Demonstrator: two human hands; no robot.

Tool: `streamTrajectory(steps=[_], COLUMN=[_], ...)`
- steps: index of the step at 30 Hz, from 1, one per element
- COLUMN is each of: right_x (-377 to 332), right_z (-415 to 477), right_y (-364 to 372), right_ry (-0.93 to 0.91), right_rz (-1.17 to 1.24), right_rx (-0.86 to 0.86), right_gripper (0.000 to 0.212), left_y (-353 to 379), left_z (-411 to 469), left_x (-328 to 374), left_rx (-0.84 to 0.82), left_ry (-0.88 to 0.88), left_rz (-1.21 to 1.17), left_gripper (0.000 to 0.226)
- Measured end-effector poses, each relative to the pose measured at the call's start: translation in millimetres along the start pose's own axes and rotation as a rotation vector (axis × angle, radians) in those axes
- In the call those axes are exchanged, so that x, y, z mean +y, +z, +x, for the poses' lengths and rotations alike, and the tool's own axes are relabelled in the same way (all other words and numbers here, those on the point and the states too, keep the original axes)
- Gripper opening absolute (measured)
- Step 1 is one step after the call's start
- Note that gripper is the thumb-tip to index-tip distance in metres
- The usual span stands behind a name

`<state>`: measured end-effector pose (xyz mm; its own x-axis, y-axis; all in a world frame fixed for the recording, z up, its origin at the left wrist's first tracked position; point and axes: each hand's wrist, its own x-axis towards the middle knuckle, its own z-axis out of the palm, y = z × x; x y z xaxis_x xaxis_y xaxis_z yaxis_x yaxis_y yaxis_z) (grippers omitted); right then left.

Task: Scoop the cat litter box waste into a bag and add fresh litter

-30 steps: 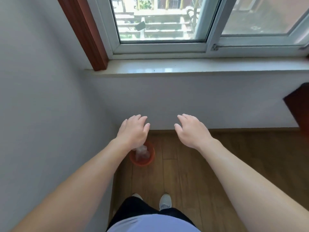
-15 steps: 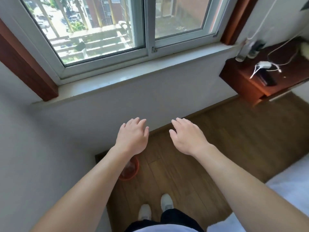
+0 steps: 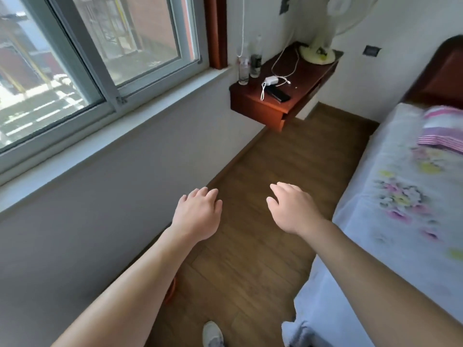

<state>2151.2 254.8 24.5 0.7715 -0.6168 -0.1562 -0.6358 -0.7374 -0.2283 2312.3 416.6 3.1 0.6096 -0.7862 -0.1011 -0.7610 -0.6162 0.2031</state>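
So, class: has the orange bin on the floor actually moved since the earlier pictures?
No. The orange bin still sits by the grey wall; only the camera turned right.

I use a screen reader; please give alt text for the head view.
Two bare, empty hands, left hand and right hand, reach out over a brown wood-plank floor between a grey wall under a window and a floral-sheeted bed. No litter box shows.
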Motion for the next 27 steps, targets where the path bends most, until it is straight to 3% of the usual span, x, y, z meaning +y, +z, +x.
streamTrajectory(steps=[16,27], right_x=[286.3,392.4], right_z=[-194.1,-320.6], right_y=[-64.1,-53.7], right_ry=[0.382,0.820], right_rz=[0.012,0.019], right_rx=[0.060,0.133], right_gripper=[0.047,0.050], left_y=[47.9,87.1], left_z=[-23.3,-23.0], left_x=[341.2,520.5], left_rx=[-0.111,-0.175], left_ry=[0.441,0.956], left_rz=[0.011,0.103], left_gripper=[0.047,0.051])
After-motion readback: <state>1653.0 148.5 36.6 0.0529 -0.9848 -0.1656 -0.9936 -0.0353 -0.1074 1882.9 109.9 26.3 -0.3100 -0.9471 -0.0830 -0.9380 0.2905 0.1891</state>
